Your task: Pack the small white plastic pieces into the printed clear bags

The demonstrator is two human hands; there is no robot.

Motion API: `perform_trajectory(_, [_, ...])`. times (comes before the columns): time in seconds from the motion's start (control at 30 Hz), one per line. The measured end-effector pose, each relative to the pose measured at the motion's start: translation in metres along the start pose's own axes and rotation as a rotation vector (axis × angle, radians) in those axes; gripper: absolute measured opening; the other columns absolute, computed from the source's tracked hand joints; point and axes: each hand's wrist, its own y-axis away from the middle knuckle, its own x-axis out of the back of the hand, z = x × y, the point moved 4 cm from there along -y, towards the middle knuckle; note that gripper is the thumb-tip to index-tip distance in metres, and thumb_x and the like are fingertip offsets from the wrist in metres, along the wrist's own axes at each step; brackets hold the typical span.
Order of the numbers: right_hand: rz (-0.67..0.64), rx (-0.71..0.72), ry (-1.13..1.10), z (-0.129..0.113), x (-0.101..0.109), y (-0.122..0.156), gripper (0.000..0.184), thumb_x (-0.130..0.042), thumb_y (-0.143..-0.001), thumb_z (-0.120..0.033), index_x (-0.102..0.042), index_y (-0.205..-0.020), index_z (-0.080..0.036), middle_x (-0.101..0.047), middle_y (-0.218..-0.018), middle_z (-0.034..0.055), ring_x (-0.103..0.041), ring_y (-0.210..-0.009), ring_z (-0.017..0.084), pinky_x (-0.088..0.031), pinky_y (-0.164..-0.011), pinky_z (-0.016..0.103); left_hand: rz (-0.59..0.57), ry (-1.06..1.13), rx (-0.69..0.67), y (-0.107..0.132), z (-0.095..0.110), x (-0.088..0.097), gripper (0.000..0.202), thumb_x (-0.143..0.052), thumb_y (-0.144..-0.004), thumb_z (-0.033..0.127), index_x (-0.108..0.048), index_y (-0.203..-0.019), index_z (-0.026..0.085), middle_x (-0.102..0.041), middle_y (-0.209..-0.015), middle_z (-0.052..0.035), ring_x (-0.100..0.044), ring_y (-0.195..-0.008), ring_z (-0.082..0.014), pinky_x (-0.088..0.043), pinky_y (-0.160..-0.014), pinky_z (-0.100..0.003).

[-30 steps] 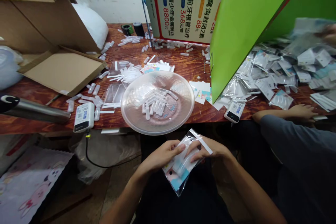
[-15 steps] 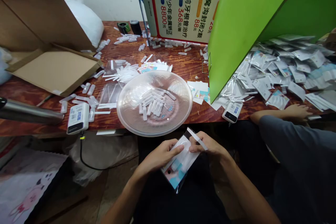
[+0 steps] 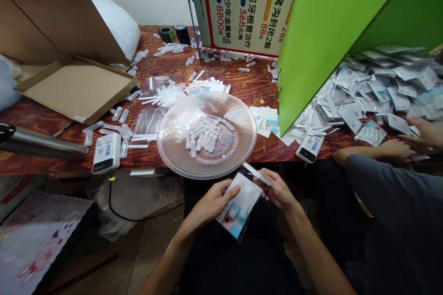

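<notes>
A clear plastic bag [image 3: 238, 205] with a white and blue printed card inside is held tilted above my lap. My left hand [image 3: 212, 200] grips its left side, thumb lying across the front. At the upper right edge, by the white strip of the flap, my right hand [image 3: 278, 190] pinches the bag; some of its fingers are hidden behind the plastic. Just beyond my hands a translucent plastic bowl [image 3: 169, 147] stands at the table edge, with several small clear plastic tubes [image 3: 207, 136] in it.
Loose cards [image 3: 266, 117] and flat clear bags [image 3: 147, 122] lie around the bowl. Power banks [image 3: 107, 152] sit near the table edge. A green panel [image 3: 318, 37] divides the table; beyond it is a heap of filled packets [image 3: 367, 87] beside a co-worker's hands [image 3: 398, 150].
My right hand has shifted from over the bag's opening to its upper right edge, and more of the card shows. The co-worker's second hand has come into view at the right.
</notes>
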Motion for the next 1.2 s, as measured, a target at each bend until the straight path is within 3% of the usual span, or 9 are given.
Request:
perform_trajectory(0.1, [0.032,0.057,-0.088,0.002,0.002,0.007,0.055,-0.061,-0.083,-0.071,-0.067,-0.095,-0.018,-0.060,-0.077,0.0025,-0.054,-0.053,0.011,-0.042,-0.040,0.020,0.049,0.072,0.003,-0.002,-0.004,-0.001,0.057,-0.067,-0.081,0.066,-0.066,-0.099,0.012,-0.065,-0.082,-0.0038,-0.056,-0.067,-0.0137,-0.042,-0.057,-0.021])
perform_trajectory(0.27, [0.079,0.149,0.009,0.011,0.002,0.016,0.046,-0.080,-0.077,-0.050,-0.069,-0.111,-0.022,-0.065,-0.096,0.0040,-0.060,-0.059,0.011,-0.050,-0.051,0.025,0.011,0.234,0.042,-0.004,-0.018,-0.005,0.065,-0.066,-0.081,0.069,-0.064,-0.112,0.012,-0.067,-0.082,-0.0041,-0.059,-0.067,-0.0147,-0.046,-0.061,-0.024])
perform_trajectory(0.43, [0.035,0.135,0.164,0.013,0.001,0.015,0.032,-0.072,-0.085,-0.048,-0.072,-0.097,-0.019,-0.065,-0.086,0.0027,-0.057,-0.054,0.011,-0.048,-0.051,0.025,-0.002,0.361,0.080,0.002,-0.029,-0.009,0.061,-0.071,-0.081,0.064,-0.067,-0.115,0.013,-0.071,-0.094,-0.0075,-0.063,-0.081,-0.0179,-0.048,-0.073,-0.027])
perform_trajectory(0.67, [-0.093,0.112,0.286,0.009,0.005,0.014,0.037,-0.069,-0.087,-0.052,-0.073,-0.082,-0.015,-0.062,-0.091,0.0035,-0.054,-0.053,0.007,-0.046,-0.052,0.023,-0.006,0.372,0.084,0.010,-0.036,-0.015,0.058,-0.074,-0.079,0.060,-0.069,-0.113,0.014,-0.072,-0.101,-0.0098,-0.064,-0.087,-0.0206,-0.049,-0.079,-0.030])
perform_trajectory(0.8, [-0.093,0.130,0.352,0.010,0.007,0.010,0.046,-0.060,-0.091,-0.059,-0.076,-0.094,-0.016,-0.063,-0.098,0.0059,-0.055,-0.062,0.010,-0.046,-0.057,0.024,-0.039,0.356,0.072,0.010,-0.037,-0.018,0.057,-0.076,-0.079,0.058,-0.069,-0.114,0.014,-0.072,-0.099,-0.0090,-0.064,-0.084,-0.0186,-0.047,-0.077,-0.027])
perform_trajectory(0.9, [-0.118,0.154,0.404,0.009,0.003,0.007,0.055,-0.052,-0.093,-0.065,-0.077,-0.103,-0.017,-0.067,-0.095,0.0073,-0.059,-0.078,0.016,-0.048,-0.070,0.027,-0.056,0.336,0.076,0.009,-0.036,-0.019,0.058,-0.077,-0.078,0.058,-0.068,-0.115,0.014,-0.072,-0.098,-0.0082,-0.062,-0.081,-0.0171,-0.046,-0.074,-0.026])
perform_trajectory(0.97, [-0.171,0.162,0.424,0.007,-0.002,0.006,0.058,-0.050,-0.094,-0.066,-0.078,-0.100,-0.017,-0.068,-0.096,0.0078,-0.059,-0.085,0.018,-0.047,-0.076,0.029,-0.043,0.329,0.085,0.008,-0.035,-0.019,0.058,-0.077,-0.078,0.058,-0.068,-0.115,0.014,-0.072,-0.097,-0.0078,-0.062,-0.082,-0.0172,-0.045,-0.074,-0.026])
perform_trajectory(1.13, [-0.333,0.132,0.481,0.007,-0.008,0.009,0.056,-0.049,-0.095,-0.064,-0.081,-0.092,-0.018,-0.066,-0.098,0.0067,-0.058,-0.087,0.018,-0.045,-0.077,0.028,-0.036,0.304,0.107,0.006,-0.038,-0.019,0.058,-0.074,-0.079,0.061,-0.069,-0.113,0.014,-0.072,-0.093,-0.0074,-0.062,-0.082,-0.0184,-0.046,-0.074,-0.026])
perform_trajectory(1.2, [-0.274,0.116,0.484,0.007,-0.005,0.008,0.048,-0.056,-0.094,-0.061,-0.080,-0.096,-0.019,-0.066,-0.097,0.0057,-0.058,-0.086,0.017,-0.045,-0.077,0.027,-0.035,0.273,0.096,0.004,-0.040,-0.017,0.060,-0.072,-0.079,0.062,-0.068,-0.114,0.014,-0.072,-0.094,-0.0074,-0.062,-0.083,-0.0191,-0.046,-0.074,-0.027])
